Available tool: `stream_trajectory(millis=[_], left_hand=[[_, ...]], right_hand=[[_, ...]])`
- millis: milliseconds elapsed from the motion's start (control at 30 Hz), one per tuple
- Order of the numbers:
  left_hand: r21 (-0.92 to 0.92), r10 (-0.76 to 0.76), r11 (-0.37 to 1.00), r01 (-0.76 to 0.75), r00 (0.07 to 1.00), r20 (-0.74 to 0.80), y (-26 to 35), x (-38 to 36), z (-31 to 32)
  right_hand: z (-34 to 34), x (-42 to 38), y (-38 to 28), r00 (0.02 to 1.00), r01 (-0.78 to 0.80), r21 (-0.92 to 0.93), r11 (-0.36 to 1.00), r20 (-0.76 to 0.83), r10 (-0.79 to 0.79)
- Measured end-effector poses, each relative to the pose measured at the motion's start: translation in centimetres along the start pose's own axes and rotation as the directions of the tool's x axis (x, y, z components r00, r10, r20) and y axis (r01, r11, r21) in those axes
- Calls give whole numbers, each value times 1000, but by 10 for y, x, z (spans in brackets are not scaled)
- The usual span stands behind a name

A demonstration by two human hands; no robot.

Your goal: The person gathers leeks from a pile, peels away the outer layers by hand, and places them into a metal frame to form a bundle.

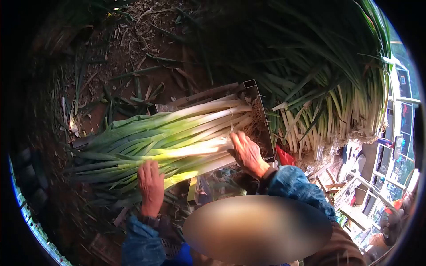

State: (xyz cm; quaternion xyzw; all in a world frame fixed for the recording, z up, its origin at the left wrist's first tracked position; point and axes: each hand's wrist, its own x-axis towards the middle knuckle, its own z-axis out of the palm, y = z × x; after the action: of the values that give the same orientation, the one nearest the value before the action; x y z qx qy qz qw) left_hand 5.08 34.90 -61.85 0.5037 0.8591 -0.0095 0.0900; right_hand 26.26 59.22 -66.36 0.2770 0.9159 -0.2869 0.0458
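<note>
A bundle of long green onions (177,133) lies sideways in a low metal frame (262,111), white stems and roots to the right, green leaves to the left. The roots (254,126) sit close to the frame's upright end plate. My right hand (249,153) rests on the white stems near the root end, its fingers stretched out. On the near side of the bundle, my left hand (151,182) touches the stalks where they turn green. Its fingers point away from me and lie over the leaves; the fingertips are partly hard to make out.
A large pile of green onions (337,102) stands behind and to the right. Loose leaves and dry scraps (142,35) litter the dark ground beyond the frame. A red piece of material (285,156) lies by my right sleeve. At far right are a window frame (392,155) and another person (390,226).
</note>
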Motion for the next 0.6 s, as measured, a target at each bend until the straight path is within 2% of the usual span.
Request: stream_trajectory(millis=[33,133,233,367,400,433,500,533,600], left_hand=[[10,-14,1000,15,999,-47,1,13,-3],[4,74,997,-74,997,-1,-7,26,46],[-104,-13,994,20,997,73,-5,21,79],[-44,32,998,-34,998,-61,-3,18,88],[-47,18,999,-20,999,-41,-3,19,88],[-54,16,998,-17,1000,-26,-4,19,89],[-65,2,998,-2,1000,3,-5,21,89],[-95,-10,995,14,999,36,-6,23,86],[-129,-10,992,15,999,38,-8,26,83]], right_hand=[[5,8,5,992,-127,64,990,16,126],[20,32,18,967,-137,-1,991,219,133],[16,53,23,907,-9,-76,997,420,40],[9,43,43,926,65,115,991,362,-103],[13,38,43,956,76,75,994,278,-94],[16,32,44,979,-68,204,977,201,26],[19,26,42,954,-294,470,832,96,283],[18,24,39,931,-337,669,662,130,342],[7,17,36,872,-334,919,208,218,438]])
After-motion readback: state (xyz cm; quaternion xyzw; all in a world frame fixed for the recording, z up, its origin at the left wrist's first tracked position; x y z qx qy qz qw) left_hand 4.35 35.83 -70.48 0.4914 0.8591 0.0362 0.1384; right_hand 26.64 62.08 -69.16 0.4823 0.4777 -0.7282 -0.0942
